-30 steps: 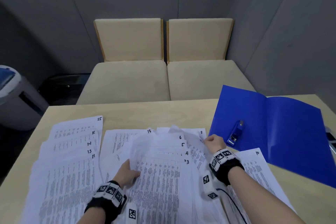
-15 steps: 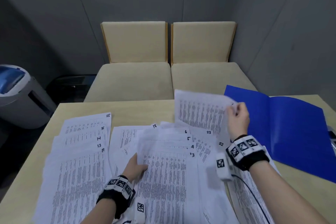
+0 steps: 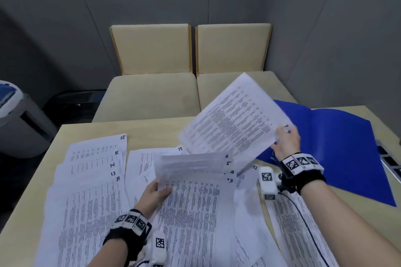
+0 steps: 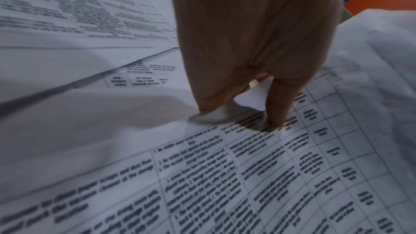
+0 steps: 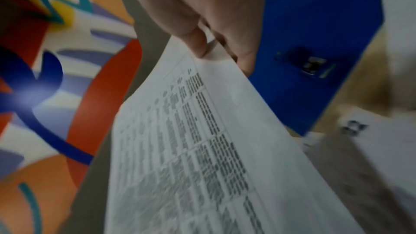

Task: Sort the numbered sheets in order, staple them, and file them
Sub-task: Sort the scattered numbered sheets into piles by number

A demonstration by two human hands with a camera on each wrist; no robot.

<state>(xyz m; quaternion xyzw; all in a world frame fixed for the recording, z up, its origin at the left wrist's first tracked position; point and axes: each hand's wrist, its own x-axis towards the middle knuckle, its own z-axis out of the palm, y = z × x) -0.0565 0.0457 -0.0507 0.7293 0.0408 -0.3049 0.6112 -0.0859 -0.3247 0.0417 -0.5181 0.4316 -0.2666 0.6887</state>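
Note:
Printed, hand-numbered sheets cover the near half of the table (image 3: 152, 128). My left hand (image 3: 160, 188) pinches the left edge of a fanned stack (image 3: 195, 180) marked 3 to 6; in the left wrist view my left hand (image 4: 238, 113) has its thumb on top and fingers beneath. My right hand (image 3: 283, 135) pinches the corner of one lifted sheet (image 3: 234, 119), held tilted in the air over the stack. The right wrist view shows my right hand (image 5: 213, 49) on that sheet (image 5: 202, 149). The open blue folder (image 3: 347, 147) lies at right, with the blue stapler (image 5: 313, 65) on it.
A fanned pile marked 25, 15, 14, 13, 11 (image 3: 95, 158) lies at left, with sheet 18 (image 3: 141, 158) beside it and sheet 22 (image 3: 249, 171) under the raised one. Two beige chairs (image 3: 195, 93) stand beyond the table. A grey bin (image 3: 19, 123) sits far left.
My right hand has picked one sheet off the pile beside the folder and raised it up and to the right. My left hand stays on the fanned stack's left edge.

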